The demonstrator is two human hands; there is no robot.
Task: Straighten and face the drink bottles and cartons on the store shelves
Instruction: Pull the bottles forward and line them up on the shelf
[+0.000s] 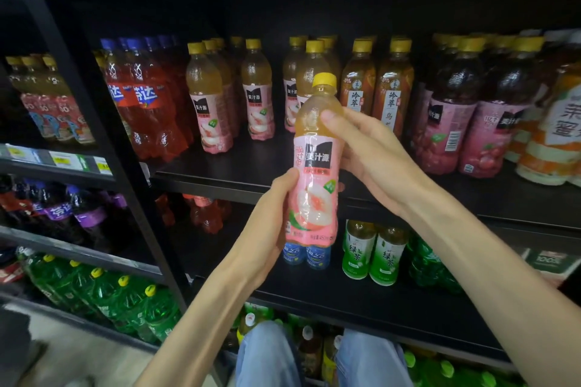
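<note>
From my remote seat, the black shelf unit [220,173] fills nearly the whole view, its upright post running from eleven o'clock down toward six. The biggest group on the middle shelf sits at three o'clock: dark red juice bottles [471,122] with pink labels and yellow caps, touching the orange-and-white labelled bottles [553,141] at the far right edge. At ten o'clock stand the red soda bottles [141,104] with blue caps, and just right of them, toward twelve, rows of peach drink bottles [213,104] with pink labels, then two amber tea bottles [377,88] at one o'clock. Down at eight o'clock lie green soda bottles [103,295] with yellow caps; at four o'clock, on the shelf below, two small green tea bottles [371,251] stand side by side. In the centre I see the held peach bottle [316,163], upright, tilted slightly, off the shelf and in front of it, label facing me. My left hand [270,223] wraps its lower half from seven o'clock, fingers curled round the back, thumb on the front edge. My right hand [374,151] grips the upper part from two o'clock, thumb pressed across the shoulder just under the yellow cap [324,79].
</note>
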